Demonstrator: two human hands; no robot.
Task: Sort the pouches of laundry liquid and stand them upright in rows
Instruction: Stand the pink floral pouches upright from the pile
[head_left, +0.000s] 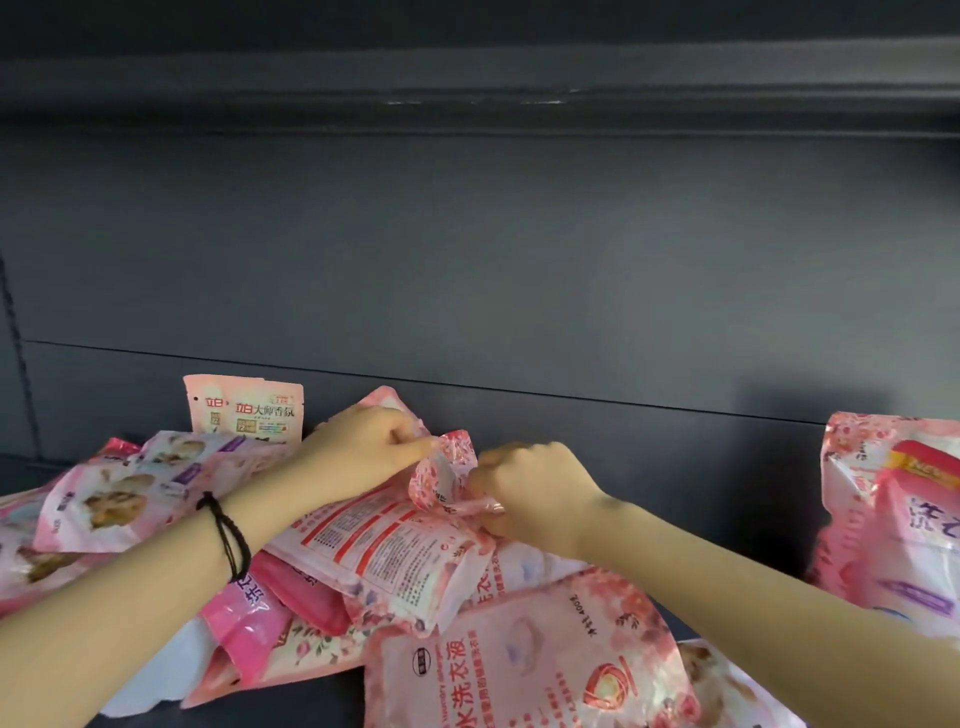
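A loose heap of pink laundry-liquid pouches (524, 670) lies on a dark shelf. On top of the heap lies a pouch with its printed back up (384, 545). My left hand (363, 447) and my right hand (530, 488) both pinch its crumpled upper edge. One pouch (244, 410) stands upright against the back wall at the left. At the right edge stand upright pink pouches (893, 519). More pouches with pale flower prints (130, 493) lie flat at the left.
The dark grey back panel (519, 260) rises behind the heap. Bare shelf floor (727, 519) shows between the heap and the standing pouches at the right. The underside of an upper shelf (467, 98) crosses the top. A black cord is on my left wrist.
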